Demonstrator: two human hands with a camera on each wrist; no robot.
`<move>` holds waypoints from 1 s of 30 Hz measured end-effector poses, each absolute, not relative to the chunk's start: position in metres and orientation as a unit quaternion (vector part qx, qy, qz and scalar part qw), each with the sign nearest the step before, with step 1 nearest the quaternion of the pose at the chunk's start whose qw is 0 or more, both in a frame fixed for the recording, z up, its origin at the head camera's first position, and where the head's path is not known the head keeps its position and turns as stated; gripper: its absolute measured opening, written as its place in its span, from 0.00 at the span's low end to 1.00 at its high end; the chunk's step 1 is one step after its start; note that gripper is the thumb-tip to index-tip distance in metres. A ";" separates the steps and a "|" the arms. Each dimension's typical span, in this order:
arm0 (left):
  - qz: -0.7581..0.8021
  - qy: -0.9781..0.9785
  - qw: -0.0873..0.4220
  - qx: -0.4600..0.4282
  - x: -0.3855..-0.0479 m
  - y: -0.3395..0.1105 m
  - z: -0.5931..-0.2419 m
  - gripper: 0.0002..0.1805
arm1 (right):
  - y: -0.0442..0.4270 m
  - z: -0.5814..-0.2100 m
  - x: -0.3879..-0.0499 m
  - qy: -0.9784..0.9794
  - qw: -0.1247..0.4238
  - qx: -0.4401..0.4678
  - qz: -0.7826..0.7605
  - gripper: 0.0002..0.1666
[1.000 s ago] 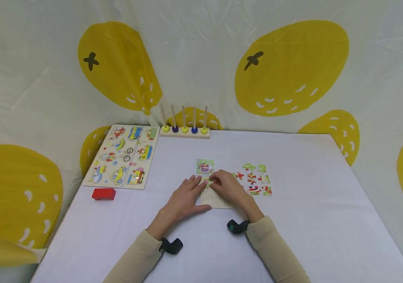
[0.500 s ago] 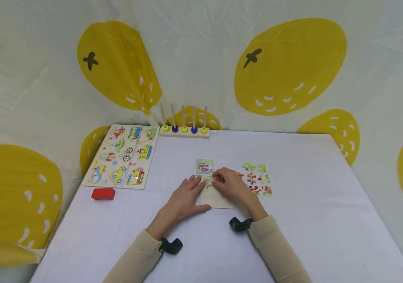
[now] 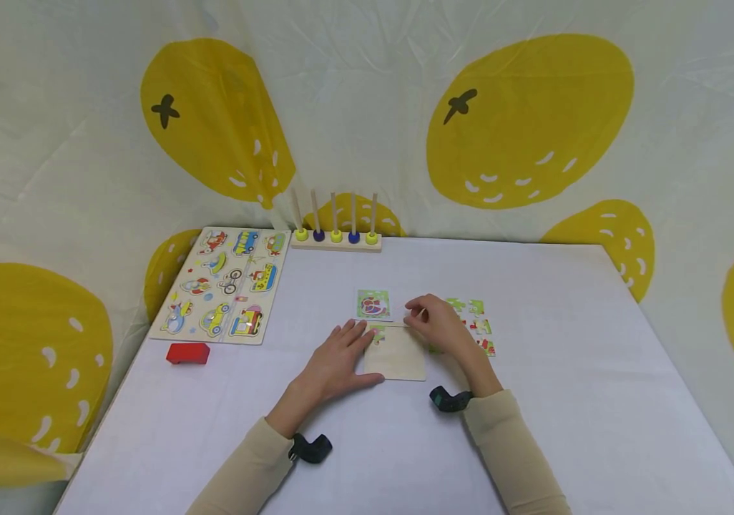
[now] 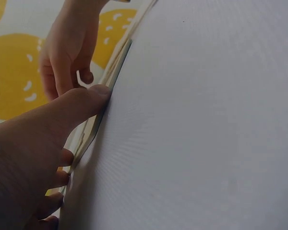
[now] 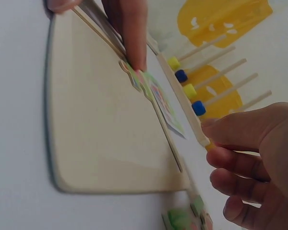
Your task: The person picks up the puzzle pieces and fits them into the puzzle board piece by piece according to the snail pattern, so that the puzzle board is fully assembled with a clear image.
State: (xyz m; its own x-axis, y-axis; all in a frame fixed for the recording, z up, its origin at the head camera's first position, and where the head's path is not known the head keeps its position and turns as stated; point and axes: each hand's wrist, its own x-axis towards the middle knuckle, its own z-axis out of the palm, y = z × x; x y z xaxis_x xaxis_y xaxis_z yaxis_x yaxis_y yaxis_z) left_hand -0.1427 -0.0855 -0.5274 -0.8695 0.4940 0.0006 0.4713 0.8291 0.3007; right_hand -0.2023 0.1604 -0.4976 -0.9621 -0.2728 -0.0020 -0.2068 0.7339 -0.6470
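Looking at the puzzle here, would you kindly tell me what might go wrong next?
The left hand has a fingertip at the placed piece, so lifting it might drag that piece out of its corner. Without that hand, the puzzle board could slide on the white tabletop. The right hand hangs near the loose pieces, so a careless brush might scatter them.

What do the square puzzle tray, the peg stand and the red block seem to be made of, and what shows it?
Puzzle tray: probably wood or fibreboard, smooth and matte; its bare face is pale tan.
Peg stand: likely plain wood, judging by its pale, straw-coloured rods and base.
Red block: painted wood or plastic; even red colour, no visible grain to decide.
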 end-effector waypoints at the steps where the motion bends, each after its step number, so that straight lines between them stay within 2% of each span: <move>1: 0.148 0.955 0.039 0.253 -0.143 -0.086 -0.527 0.49 | 0.163 -0.498 -0.203 0.930 0.047 -0.126 -0.342 0.19; 13: 0.152 0.954 0.033 0.258 -0.142 -0.086 -0.528 0.49 | 0.192 -0.500 -0.212 0.935 0.004 -0.099 -0.340 0.21; 30: 0.143 0.955 0.035 0.257 -0.142 -0.086 -0.528 0.49 | 0.225 -0.505 -0.215 0.941 -0.004 -0.045 -0.336 0.22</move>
